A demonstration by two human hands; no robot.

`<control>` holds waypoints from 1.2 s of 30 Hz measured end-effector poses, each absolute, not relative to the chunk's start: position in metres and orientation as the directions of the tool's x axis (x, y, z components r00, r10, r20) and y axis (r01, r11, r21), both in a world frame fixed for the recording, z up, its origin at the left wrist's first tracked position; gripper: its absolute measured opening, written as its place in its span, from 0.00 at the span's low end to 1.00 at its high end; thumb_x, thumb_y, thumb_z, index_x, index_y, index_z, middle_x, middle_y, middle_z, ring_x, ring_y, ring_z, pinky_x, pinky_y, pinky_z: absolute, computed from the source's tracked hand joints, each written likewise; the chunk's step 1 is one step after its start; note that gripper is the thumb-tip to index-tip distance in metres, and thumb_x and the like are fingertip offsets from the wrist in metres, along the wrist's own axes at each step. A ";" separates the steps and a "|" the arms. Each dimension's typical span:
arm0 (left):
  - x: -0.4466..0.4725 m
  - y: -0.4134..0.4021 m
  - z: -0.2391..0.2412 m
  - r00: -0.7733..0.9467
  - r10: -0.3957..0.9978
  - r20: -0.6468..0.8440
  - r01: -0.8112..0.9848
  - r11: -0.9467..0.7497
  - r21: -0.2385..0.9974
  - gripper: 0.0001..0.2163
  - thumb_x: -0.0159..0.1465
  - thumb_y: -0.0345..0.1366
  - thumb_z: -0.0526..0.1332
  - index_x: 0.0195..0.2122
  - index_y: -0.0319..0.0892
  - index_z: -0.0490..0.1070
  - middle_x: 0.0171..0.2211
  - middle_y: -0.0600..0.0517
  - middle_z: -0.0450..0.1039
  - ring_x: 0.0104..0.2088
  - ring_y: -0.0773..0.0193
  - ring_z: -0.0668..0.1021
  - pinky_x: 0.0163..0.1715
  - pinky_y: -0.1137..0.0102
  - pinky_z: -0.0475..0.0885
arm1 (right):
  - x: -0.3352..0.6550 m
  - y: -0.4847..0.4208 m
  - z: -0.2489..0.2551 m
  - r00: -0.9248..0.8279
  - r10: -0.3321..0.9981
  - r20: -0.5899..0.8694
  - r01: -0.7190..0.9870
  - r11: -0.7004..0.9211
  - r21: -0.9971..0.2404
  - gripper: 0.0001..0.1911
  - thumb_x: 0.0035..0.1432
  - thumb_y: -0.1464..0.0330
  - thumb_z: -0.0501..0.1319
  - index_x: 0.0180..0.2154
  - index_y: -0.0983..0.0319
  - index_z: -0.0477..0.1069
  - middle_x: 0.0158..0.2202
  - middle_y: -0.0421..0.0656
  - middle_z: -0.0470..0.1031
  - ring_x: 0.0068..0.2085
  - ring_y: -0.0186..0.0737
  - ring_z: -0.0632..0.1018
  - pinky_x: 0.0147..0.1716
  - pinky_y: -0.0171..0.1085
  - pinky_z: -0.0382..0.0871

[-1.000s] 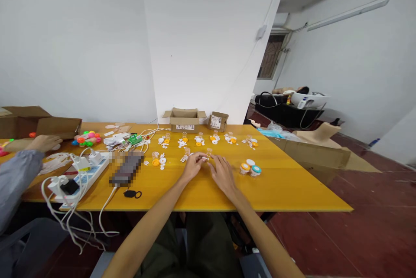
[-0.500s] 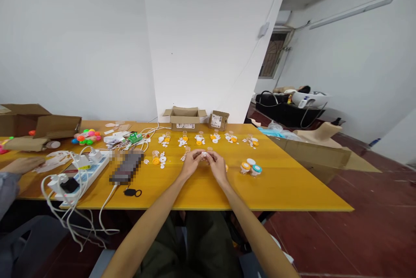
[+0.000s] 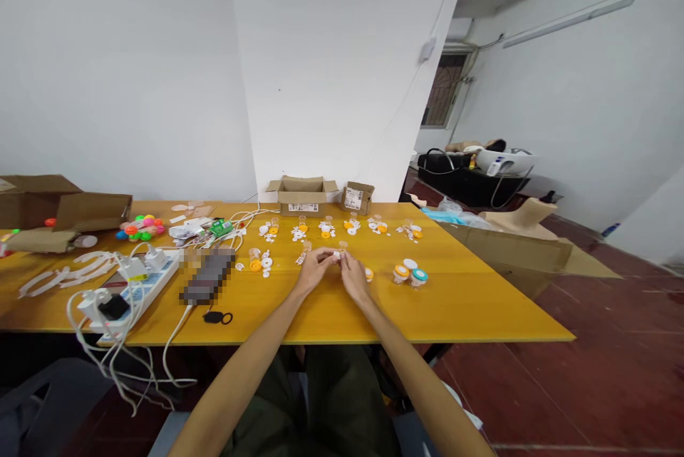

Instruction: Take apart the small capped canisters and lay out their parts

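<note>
My left hand (image 3: 315, 268) and my right hand (image 3: 353, 276) meet over the middle of the table. Between their fingertips is a small white plastic part (image 3: 336, 255), too small to make out its exact shape; both hands pinch it. Just behind them stands a small clear cup (image 3: 343, 246). An orange-rimmed lid (image 3: 368, 274) lies beside my right hand, partly covered by it. To the right are two small clear jars, one with an orange lid (image 3: 400, 271) and one with a teal lid (image 3: 420, 276), with a white disc (image 3: 410, 264) behind them.
Along the back lie several groups of white parts, orange rings (image 3: 325, 234) and clear cups, before an open cardboard box (image 3: 302, 196) and a smaller box (image 3: 357, 197). At left are a power strip (image 3: 144, 293) with cables, a dark pixelated device (image 3: 208, 276), a black key fob (image 3: 214, 317) and colourful balls (image 3: 140, 229).
The co-worker's hand and sleeve at the far left have gone out of view, leaving white strips on the table. My hands stay together on the small white part, with slight finger movement.
</note>
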State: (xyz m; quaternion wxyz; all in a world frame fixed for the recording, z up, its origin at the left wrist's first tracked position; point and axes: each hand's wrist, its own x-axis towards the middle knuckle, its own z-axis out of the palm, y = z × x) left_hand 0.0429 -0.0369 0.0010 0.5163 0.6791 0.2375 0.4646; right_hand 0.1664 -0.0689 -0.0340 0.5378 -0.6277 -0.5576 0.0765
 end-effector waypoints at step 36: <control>0.042 -0.045 -0.003 0.518 0.691 0.504 0.427 -0.719 0.548 0.11 0.63 0.27 0.56 0.42 0.44 0.76 0.39 0.47 0.79 0.41 0.57 0.78 0.43 0.65 0.71 | 0.163 -0.083 -0.021 0.528 0.718 0.453 0.373 0.284 -0.884 0.21 0.61 0.49 0.47 0.26 0.56 0.63 0.22 0.38 0.70 0.25 0.40 0.72 0.24 0.37 0.68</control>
